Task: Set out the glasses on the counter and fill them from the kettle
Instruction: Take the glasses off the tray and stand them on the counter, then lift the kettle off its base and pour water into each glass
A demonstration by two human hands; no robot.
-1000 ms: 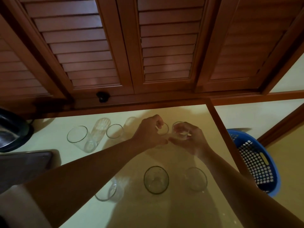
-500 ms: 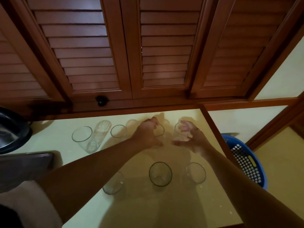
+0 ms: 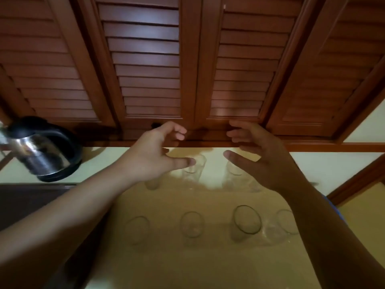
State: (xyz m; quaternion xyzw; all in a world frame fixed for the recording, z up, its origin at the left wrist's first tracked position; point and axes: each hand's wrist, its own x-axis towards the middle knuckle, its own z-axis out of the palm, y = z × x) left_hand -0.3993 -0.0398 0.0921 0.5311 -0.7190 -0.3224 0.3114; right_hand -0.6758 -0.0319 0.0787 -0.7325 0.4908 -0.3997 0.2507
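Note:
Several clear glasses stand in two rows on the pale yellow counter (image 3: 208, 263). In the near row, one glass (image 3: 246, 223) has a dark rim, with others (image 3: 191, 225) beside it. In the far row, a glass (image 3: 192, 168) sits just past my left hand (image 3: 155, 155), and another glass (image 3: 233, 174) is partly hidden by my right hand (image 3: 264, 157). Both hands hover above the far row, fingers spread, holding nothing. A steel kettle (image 3: 39, 153) with black handle and base stands at the left.
Brown louvered cabinet doors (image 3: 150, 65) rise behind the counter, with a wooden ledge along their bottom. A dark surface (image 3: 31, 205) lies at the left below the kettle. The counter's right edge drops off beside a wooden frame (image 3: 354, 180).
Both hands have let go of the far-row glasses and lifted with fingers spread. The view has tilted up and shifted left, bringing the kettle into sight and the blue basket out.

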